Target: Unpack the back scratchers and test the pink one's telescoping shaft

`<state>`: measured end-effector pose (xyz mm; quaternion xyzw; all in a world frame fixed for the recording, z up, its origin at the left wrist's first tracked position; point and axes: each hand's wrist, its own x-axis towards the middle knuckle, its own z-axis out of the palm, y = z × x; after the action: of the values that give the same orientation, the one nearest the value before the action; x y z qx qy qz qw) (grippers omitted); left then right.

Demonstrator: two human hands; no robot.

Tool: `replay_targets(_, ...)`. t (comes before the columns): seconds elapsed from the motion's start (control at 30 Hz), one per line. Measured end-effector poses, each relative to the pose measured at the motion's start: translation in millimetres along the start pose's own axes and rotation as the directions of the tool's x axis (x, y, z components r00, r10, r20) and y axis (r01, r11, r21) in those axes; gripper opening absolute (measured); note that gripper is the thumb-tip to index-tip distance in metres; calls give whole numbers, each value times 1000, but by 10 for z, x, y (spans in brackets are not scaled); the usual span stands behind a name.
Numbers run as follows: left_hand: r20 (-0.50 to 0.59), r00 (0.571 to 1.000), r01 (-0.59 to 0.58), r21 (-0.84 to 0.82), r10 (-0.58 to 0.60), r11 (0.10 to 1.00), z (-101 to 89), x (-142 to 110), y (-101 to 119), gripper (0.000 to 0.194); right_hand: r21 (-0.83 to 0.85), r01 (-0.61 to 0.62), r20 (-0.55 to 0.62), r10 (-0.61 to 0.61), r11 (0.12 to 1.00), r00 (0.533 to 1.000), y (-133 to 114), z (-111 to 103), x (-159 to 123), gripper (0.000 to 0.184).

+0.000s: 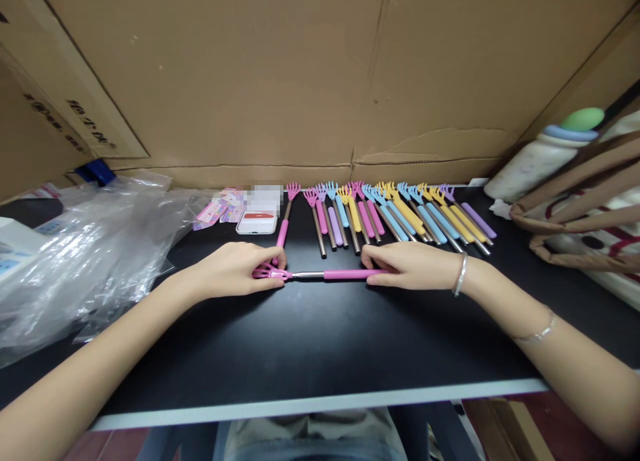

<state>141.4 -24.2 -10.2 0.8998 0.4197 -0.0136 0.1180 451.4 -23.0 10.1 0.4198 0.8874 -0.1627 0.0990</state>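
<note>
A pink back scratcher (pixel 345 274) with a metal shaft lies crosswise between my hands, low over the black tabletop. My left hand (pixel 245 269) is closed round its claw-shaped head. At the other end my right hand (pixel 413 266) grips the tip of the pink handle. Just beyond my left hand another pink back scratcher (pixel 283 231) lies on the table, its claw pointing away and its near end hidden by my fingers. Behind my right hand, several back scratchers (pixel 395 214) in pink, purple, blue and yellow lie side by side in a row.
Clear plastic bags (pixel 110 261) are heaped at left. Near the back lie a phone-like white object (pixel 257 222) and colourful cards (pixel 220 208). A white bottle (pixel 540 161) with a green top leans at right beside a bag with brown straps (pixel 575 208). Cardboard (pixel 250 81) walls the back.
</note>
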Motion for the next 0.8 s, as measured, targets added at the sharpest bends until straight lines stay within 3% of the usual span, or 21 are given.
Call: replay_targets(0.8,11,1000,8,-4,-8,1000,-4,3,7,25,-58,-27,-10,27,998,1000,-33,4,-9,22)
